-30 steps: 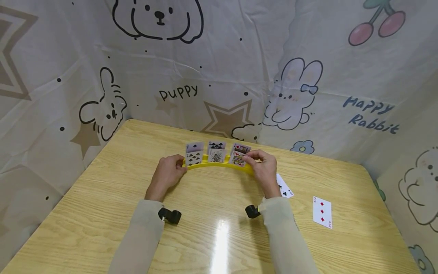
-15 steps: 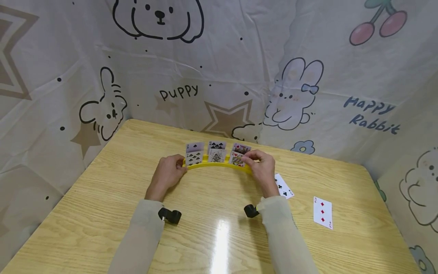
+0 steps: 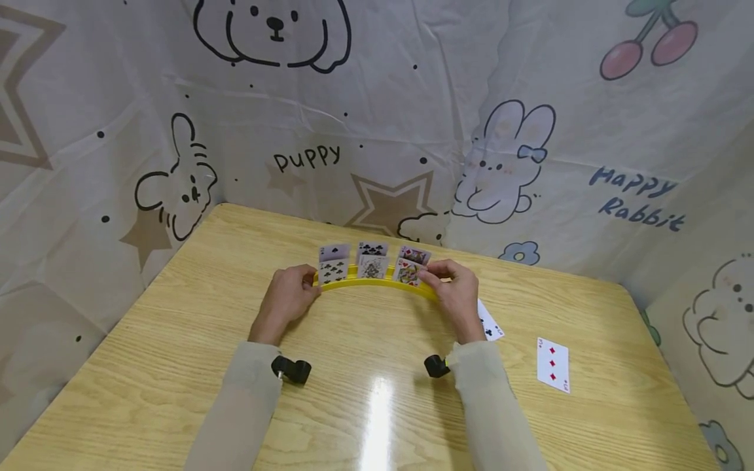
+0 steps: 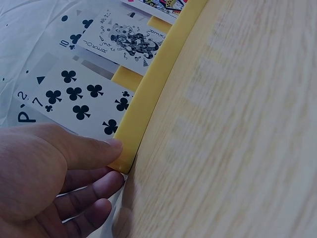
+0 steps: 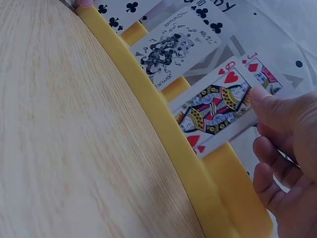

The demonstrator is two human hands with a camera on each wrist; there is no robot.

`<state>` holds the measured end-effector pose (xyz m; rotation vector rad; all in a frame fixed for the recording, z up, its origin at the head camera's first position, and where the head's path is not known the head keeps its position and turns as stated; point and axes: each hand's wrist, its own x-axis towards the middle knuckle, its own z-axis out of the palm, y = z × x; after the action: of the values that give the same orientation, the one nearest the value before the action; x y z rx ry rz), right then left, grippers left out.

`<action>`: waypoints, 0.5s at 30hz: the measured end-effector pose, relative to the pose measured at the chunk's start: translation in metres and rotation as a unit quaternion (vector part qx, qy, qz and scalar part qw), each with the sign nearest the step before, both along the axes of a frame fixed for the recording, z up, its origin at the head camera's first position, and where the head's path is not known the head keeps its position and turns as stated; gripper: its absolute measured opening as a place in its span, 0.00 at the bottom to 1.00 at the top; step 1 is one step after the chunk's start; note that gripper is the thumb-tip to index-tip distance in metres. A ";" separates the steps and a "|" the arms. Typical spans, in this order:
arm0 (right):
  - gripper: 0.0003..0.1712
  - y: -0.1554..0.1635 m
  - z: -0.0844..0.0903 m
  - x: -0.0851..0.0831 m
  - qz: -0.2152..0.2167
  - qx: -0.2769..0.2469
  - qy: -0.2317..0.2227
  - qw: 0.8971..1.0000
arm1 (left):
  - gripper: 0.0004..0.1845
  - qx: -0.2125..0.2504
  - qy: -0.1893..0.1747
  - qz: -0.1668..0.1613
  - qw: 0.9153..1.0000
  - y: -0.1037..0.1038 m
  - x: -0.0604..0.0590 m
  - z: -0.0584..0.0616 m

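Looking down from my head, I see my left hand (image 3: 290, 297) at the left end of the curved yellow card holder (image 3: 377, 282), fingers curled round that end, while my right hand (image 3: 455, 292) sits at the holder's right end with thumb and fingers pinching the queen of hearts (image 3: 408, 271), which stands in the front slot. The holder lies near the far middle of the wooden table (image 3: 177, 340), with more cards standing upright in it. Just beside my right wrist a clubs card (image 3: 490, 322) lies face up, partly hidden by the hand, and a three of diamonds (image 3: 552, 364) lies further right, well apart from the holder. From my left wrist, my thumb (image 4: 81, 148) presses against the holder's end (image 4: 148, 94) and my other fingers curl beneath it; the seven of clubs (image 4: 79, 99) stands right behind, with a joker (image 4: 126, 39) further along. From my right wrist, my thumb (image 5: 270, 106) lies on the right edge of the queen of hearts (image 5: 215, 111) and the fingers fold behind the card, pinching it; the joker (image 5: 168, 49) stands next to it in the yellow holder (image 5: 163, 124).
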<state>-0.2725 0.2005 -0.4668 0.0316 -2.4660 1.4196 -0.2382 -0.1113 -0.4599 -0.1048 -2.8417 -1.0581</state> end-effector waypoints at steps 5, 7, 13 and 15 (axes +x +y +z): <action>0.17 0.021 -0.027 -0.011 0.000 0.017 0.021 1.000 | 0.18 -0.001 -0.005 0.000 1.000 0.001 0.001 0.001; 0.17 0.027 -0.028 -0.008 0.002 0.024 0.019 1.000 | 0.18 -0.002 -0.005 0.000 1.000 0.001 0.001 0.001; 0.17 0.026 0.013 0.021 0.029 0.029 0.010 0.999 | 0.18 -0.004 -0.003 0.001 1.000 0.000 0.001 0.002; 0.16 0.023 0.030 0.033 0.040 0.023 -0.009 0.999 | 0.18 -0.003 -0.004 0.001 1.000 0.000 0.001 0.002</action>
<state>-0.2396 0.2240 -0.4367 0.1308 -2.5385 1.3996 -0.2370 -0.1109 -0.4582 -0.0975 -2.8515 -1.0505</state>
